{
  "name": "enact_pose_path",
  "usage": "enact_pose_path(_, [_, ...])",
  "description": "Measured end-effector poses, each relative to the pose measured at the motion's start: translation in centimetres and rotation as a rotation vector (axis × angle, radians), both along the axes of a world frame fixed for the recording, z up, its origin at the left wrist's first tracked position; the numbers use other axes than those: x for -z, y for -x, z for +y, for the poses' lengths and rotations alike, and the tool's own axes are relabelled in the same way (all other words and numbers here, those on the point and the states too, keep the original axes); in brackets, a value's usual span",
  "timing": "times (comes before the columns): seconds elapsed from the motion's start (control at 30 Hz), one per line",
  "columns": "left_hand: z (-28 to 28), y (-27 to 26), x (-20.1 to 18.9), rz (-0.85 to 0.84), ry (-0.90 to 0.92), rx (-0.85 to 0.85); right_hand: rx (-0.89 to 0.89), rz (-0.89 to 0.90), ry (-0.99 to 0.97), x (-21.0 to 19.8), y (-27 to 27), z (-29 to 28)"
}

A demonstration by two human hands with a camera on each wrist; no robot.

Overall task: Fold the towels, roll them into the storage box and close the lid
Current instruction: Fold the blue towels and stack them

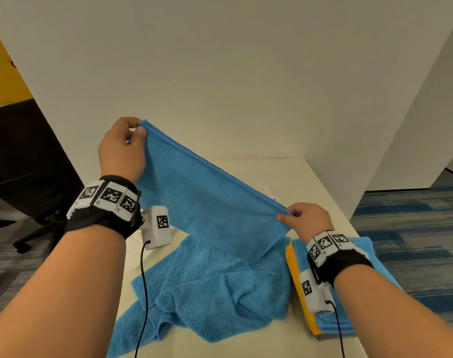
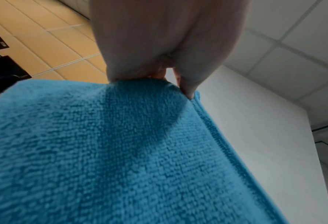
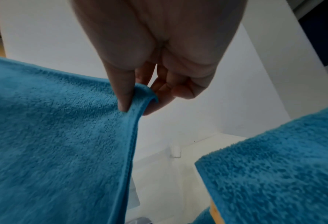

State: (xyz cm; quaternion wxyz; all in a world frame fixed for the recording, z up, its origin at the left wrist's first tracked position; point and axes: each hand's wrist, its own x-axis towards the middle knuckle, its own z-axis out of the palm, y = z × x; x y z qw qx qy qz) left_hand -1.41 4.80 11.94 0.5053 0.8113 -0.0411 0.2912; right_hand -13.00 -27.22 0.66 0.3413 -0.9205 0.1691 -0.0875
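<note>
- The left hand (image 1: 122,148) is pinching one top corner of a blue towel (image 1: 207,200), thumb on the near face and fingers curled behind the hem; the left wrist view is showing the cloth bunching under the thumb (image 2: 132,50).
- The right hand (image 1: 306,218) is pinching the other top corner, with the thumb (image 3: 123,89) pressing the near face and the fingers (image 3: 165,91) curling behind the hemmed edge.
- The towel is stretching taut between the two hands, sloping down from the higher left hand to the lower right hand, its body hanging below both.
- A heap (image 1: 210,288) of crumpled blue cloth is lying on the table (image 1: 295,174) beneath the hands; whether the held towel's lower edge is touching it I cannot tell.
- Under the right wrist a stack (image 1: 359,280) of folded cloths is sitting, blue on top with a yellow (image 1: 293,275) layer showing along its left side.
</note>
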Motion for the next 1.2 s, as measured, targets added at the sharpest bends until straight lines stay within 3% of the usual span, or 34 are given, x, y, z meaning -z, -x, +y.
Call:
enact_pose_path(0.23, [0.6, 0.3, 0.7, 0.050, -0.014, -0.052, 0.081, -0.123, -0.136, -0.6, 0.0, -0.8])
enact_pose_path(0.4, [0.9, 0.3, 1.2, 0.089, 0.012, -0.079, 0.075, -0.140, -0.099, -1.0, -0.3, -1.1])
enact_pose_path(0.67, [1.2, 0.1, 1.9, 0.112, 0.067, -0.126, 0.257, -0.309, -0.274, -2.1, -0.2, -1.7])
enact_pose_path(1.03, [1.2, 0.1, 2.7, 0.143, 0.097, -0.127, 0.316, -0.452, -0.303, -2.2, -0.3, -1.6])
enact_pose_path(1.2, [1.4, 0.1, 3.1, 0.166, 0.097, -0.145, 0.233, -0.405, -0.261, -2.4, -0.3, -1.4])
